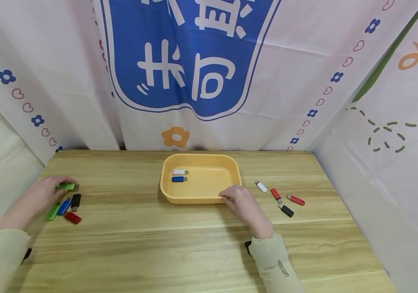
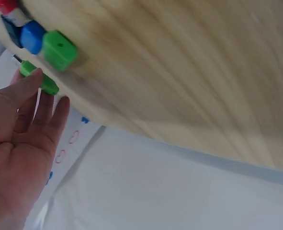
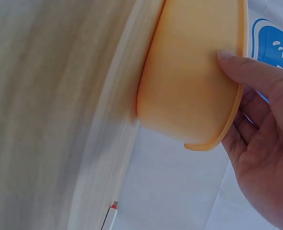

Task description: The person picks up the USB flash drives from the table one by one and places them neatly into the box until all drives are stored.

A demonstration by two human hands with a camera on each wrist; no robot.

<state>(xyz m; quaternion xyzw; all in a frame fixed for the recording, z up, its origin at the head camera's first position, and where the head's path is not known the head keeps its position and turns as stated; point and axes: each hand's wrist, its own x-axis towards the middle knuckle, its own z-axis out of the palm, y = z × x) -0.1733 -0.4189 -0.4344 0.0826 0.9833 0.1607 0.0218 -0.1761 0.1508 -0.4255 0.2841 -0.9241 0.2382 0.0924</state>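
At the table's left side, my left hand [image 1: 46,192] pinches a green USB stick [image 2: 39,78] between thumb and fingers. Just in front of it lie a second green USB stick [image 1: 52,213], a blue one [image 1: 64,206], a black one [image 1: 75,202] and a red one [image 1: 73,217], bunched together. My right hand [image 1: 241,200] grips the near right rim of a yellow tray [image 1: 194,200], thumb on the outside wall and fingers over the rim, as the right wrist view shows. Inside the tray, toward its left, are a white USB stick [image 1: 179,172] and a blue USB stick [image 1: 179,179].
Right of the tray lie another white USB stick [image 1: 261,186], two red ones [image 1: 276,195] and a black one [image 1: 286,210]. The wooden table [image 1: 139,252] ends at a printed curtain [image 1: 139,130] at the back, with cloth along both sides.
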